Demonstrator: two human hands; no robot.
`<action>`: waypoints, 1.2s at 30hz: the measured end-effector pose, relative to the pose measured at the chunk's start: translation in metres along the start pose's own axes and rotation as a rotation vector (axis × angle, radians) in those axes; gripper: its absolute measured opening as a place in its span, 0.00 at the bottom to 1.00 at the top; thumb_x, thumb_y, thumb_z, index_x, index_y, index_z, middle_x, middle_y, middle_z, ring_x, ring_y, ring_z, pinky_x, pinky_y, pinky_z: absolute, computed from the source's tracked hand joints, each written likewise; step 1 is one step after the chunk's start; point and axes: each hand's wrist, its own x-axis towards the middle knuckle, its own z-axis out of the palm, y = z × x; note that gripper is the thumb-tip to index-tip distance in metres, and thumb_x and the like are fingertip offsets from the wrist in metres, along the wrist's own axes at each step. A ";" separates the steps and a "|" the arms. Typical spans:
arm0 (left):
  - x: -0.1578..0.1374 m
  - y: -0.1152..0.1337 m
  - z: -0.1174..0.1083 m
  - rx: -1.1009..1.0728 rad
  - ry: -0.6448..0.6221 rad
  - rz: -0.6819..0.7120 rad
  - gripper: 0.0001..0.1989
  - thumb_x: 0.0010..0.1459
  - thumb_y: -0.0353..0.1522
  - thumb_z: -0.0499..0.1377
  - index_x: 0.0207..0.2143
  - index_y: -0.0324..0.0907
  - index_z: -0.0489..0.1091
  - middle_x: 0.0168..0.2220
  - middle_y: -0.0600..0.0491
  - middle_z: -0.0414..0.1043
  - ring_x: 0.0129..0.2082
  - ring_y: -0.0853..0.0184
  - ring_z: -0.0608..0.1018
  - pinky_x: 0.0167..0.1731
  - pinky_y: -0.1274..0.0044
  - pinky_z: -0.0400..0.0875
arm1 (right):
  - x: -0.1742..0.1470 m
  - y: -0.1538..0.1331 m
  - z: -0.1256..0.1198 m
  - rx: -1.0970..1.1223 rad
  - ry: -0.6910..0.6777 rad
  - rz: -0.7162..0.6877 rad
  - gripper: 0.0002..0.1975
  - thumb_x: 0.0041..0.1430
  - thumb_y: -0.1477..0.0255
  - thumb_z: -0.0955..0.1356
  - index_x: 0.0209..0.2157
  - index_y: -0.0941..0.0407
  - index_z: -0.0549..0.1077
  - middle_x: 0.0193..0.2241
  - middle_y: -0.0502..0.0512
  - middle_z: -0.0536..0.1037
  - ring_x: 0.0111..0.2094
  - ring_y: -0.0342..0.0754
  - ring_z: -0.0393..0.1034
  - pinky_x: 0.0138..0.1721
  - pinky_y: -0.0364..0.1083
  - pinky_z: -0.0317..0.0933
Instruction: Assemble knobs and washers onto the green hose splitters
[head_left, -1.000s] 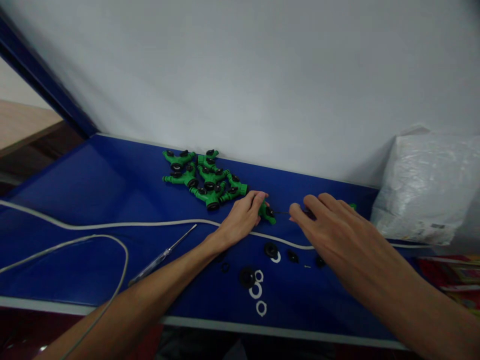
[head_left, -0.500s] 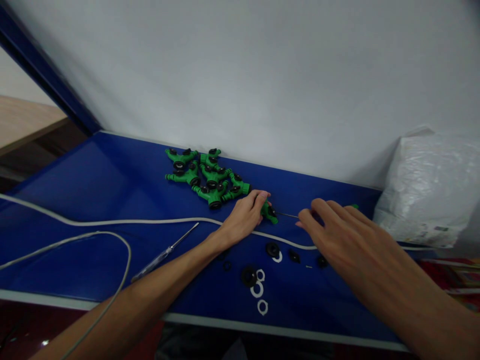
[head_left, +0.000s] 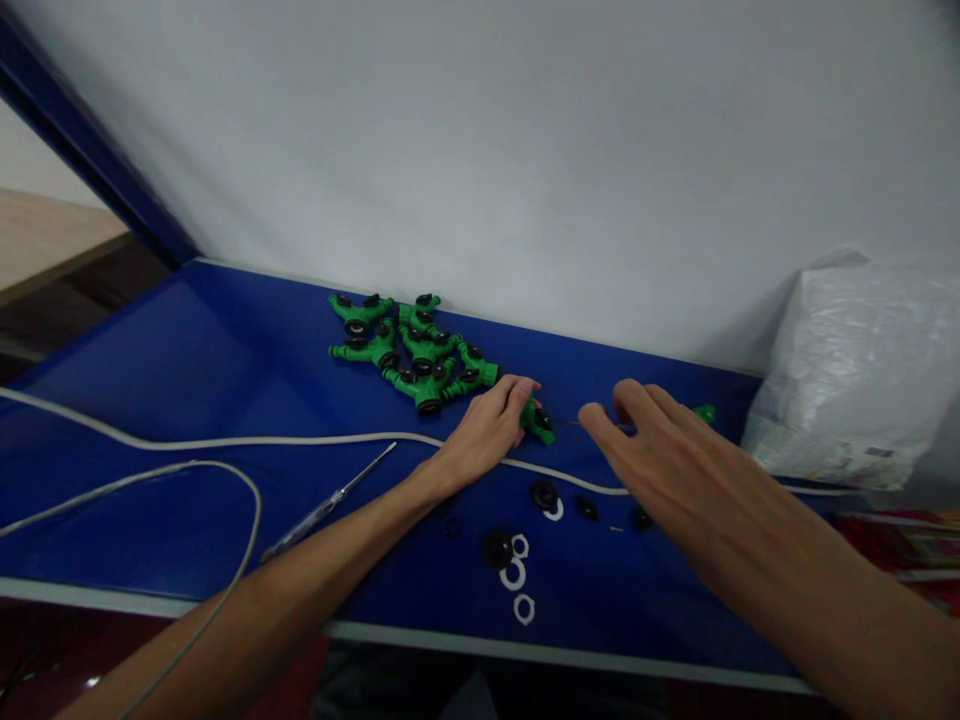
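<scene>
My left hand (head_left: 491,422) is wrapped round a green hose splitter (head_left: 538,422) with a black valve knob, pressing it down near the table's middle. From the right, my right hand (head_left: 637,430) grips a screwdriver; only its thin shaft (head_left: 568,422) shows, pointing at the splitter's knob, and its handle is hidden in the fingers. Whether the tip touches the screw is too small to tell. Several more green hose splitters (head_left: 424,350) lie in a cluster left of my left hand. A green piece (head_left: 705,413) peeks out behind my right hand.
A second screwdriver (head_left: 330,503) with a clear handle lies left of my left forearm. Nearer me are black caps (head_left: 497,549), white rings (head_left: 524,609) and a black knob (head_left: 587,508). A white cable (head_left: 247,441) crosses the blue table (head_left: 225,350). A plastic-wrapped package (head_left: 855,360) stands right.
My right hand has shifted slightly left and changed its finger position around the screwdriver. My left hand still holds the hose splitter in place.
</scene>
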 end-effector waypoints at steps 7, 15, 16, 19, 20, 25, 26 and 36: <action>0.002 -0.001 -0.003 -0.093 -0.043 -0.091 0.23 0.71 0.47 0.47 0.53 0.42 0.71 0.34 0.53 0.75 0.23 0.73 0.72 0.28 0.79 0.67 | 0.003 0.006 0.000 0.038 0.040 -0.054 0.21 0.50 0.91 0.60 0.41 0.58 0.71 0.36 0.62 0.79 0.34 0.54 0.74 0.34 0.49 0.67; 0.007 0.003 -0.002 -0.298 -0.087 -0.200 0.18 0.72 0.39 0.48 0.53 0.37 0.68 0.38 0.47 0.78 0.18 0.73 0.76 0.21 0.80 0.65 | -0.005 0.024 0.013 0.113 -0.077 -0.036 0.13 0.60 0.86 0.62 0.42 0.58 0.70 0.40 0.61 0.77 0.39 0.56 0.72 0.42 0.51 0.64; 0.008 0.004 -0.001 -0.348 -0.090 -0.221 0.17 0.71 0.38 0.48 0.52 0.36 0.68 0.40 0.45 0.78 0.18 0.72 0.77 0.20 0.79 0.66 | -0.006 0.026 0.015 0.125 -0.091 -0.023 0.09 0.63 0.83 0.63 0.41 0.57 0.70 0.38 0.60 0.76 0.38 0.55 0.72 0.42 0.51 0.63; 0.010 0.007 -0.001 -0.491 -0.101 -0.274 0.16 0.71 0.35 0.48 0.51 0.35 0.67 0.43 0.42 0.78 0.21 0.68 0.80 0.22 0.77 0.71 | -0.008 0.032 0.022 0.130 -0.107 0.007 0.06 0.67 0.78 0.63 0.39 0.58 0.71 0.37 0.60 0.75 0.38 0.55 0.70 0.40 0.51 0.61; 0.010 0.007 0.000 -0.518 -0.103 -0.282 0.15 0.71 0.35 0.49 0.51 0.34 0.68 0.43 0.42 0.77 0.21 0.67 0.81 0.23 0.76 0.73 | -0.008 0.034 0.024 0.130 -0.102 0.002 0.06 0.68 0.78 0.63 0.38 0.58 0.72 0.37 0.60 0.75 0.38 0.56 0.70 0.40 0.52 0.61; 0.010 0.008 0.000 -0.508 -0.084 -0.282 0.15 0.71 0.35 0.48 0.50 0.34 0.68 0.42 0.43 0.77 0.20 0.67 0.80 0.22 0.75 0.73 | -0.011 0.039 0.032 0.206 -0.085 -0.012 0.09 0.67 0.80 0.61 0.39 0.59 0.72 0.36 0.60 0.73 0.38 0.55 0.68 0.40 0.51 0.61; 0.010 0.008 0.000 -0.494 -0.079 -0.279 0.15 0.71 0.35 0.48 0.49 0.34 0.68 0.42 0.43 0.77 0.19 0.68 0.80 0.21 0.76 0.72 | -0.012 0.039 0.032 0.226 -0.086 -0.010 0.08 0.67 0.80 0.62 0.40 0.59 0.72 0.36 0.60 0.73 0.38 0.54 0.67 0.40 0.50 0.61; 0.007 0.003 -0.002 -0.344 -0.051 -0.229 0.18 0.72 0.40 0.49 0.51 0.37 0.70 0.34 0.49 0.76 0.19 0.75 0.71 0.22 0.80 0.62 | -0.010 0.030 0.021 0.222 -0.061 -0.023 0.23 0.52 0.91 0.58 0.46 0.59 0.70 0.41 0.62 0.76 0.39 0.54 0.71 0.40 0.50 0.65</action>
